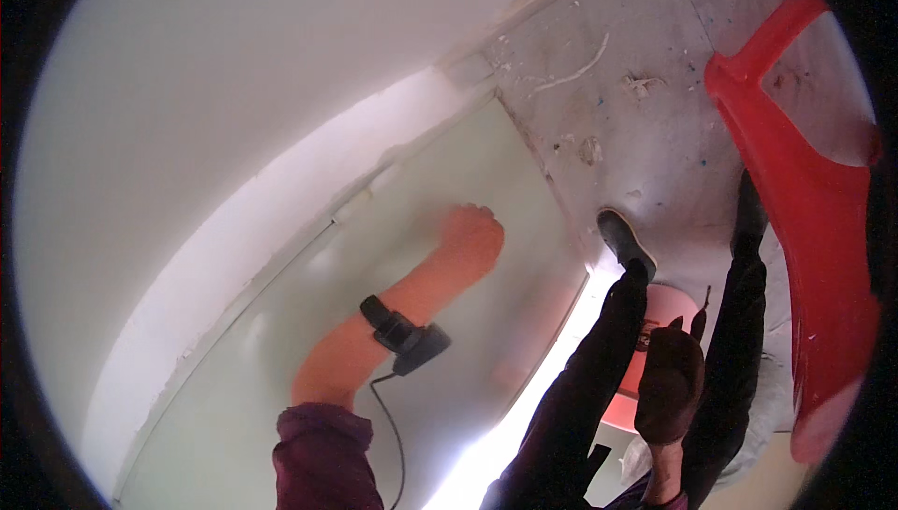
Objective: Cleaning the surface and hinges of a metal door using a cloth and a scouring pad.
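My left hand point(474, 240) reaches over a smooth pale-green panel point(421, 398) and seems to rest on it. Its fingers look curled or foreshortened, and I see no object in it. Around that wrist sits a black strapped device point(407, 338) with a cable. Lower right, between my legs, my right hand point(670, 384) wears a dark glove. It overlaps a pinkish-red bucket point(673, 296) from my view. Thin dark points stick out beyond the glove; whether they are fingertips or a tool is unclear, and the palm is hidden.
A red plastic chair point(824, 229) stands along the right side. The grey floor point(652, 152) bears scraps and a pale strip of debris point(579, 68). A pale wall point(210, 75) fills the upper left. My dark shoe point(624, 240) is near the panel's edge.
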Demonstrator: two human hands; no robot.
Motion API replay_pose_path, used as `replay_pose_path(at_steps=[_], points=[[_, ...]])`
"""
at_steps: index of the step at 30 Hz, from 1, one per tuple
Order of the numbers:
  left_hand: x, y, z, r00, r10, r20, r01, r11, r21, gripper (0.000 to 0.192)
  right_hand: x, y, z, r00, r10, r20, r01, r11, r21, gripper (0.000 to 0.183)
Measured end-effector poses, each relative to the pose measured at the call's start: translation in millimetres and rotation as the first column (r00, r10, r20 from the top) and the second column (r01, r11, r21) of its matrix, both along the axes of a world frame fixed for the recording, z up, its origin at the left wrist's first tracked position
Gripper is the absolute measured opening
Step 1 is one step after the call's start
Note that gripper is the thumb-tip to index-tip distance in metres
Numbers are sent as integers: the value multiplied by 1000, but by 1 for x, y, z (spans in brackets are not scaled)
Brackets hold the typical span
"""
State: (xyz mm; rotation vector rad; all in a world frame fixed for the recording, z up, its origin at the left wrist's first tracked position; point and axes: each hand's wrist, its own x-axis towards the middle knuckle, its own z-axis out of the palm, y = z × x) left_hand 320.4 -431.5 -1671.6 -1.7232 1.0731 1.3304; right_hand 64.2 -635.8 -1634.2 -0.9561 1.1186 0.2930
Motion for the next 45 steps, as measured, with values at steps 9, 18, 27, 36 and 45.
replay_pose_path(at_steps=[9, 18, 27, 36, 45], points=[[-53, 0, 34, 424, 875, -235, -888, 452, 79, 54, -48, 0, -5, 757, 652, 43, -558, 680, -476, 43], [-170, 7, 24, 5, 770, -638, -1000, 14, 9, 57, 59, 14, 33, 815, 408, 412, -554, 757, 347, 37], [-125, -18, 59, -687, 581, -436, -726, -521, 449, 33, 51, -34, -65, 241, 885, 398, -940, 315, -131, 27], [-198, 3, 103, -546, 471, -692, -817, -482, 317, 23, 124, -10, -174, -125, 958, -257, -788, -254, -562, 21], [-249, 25, 86, -550, 538, -639, -806, -541, 238, 22, 264, 167, -154, 840, 264, 473, -414, 876, 247, 26]])
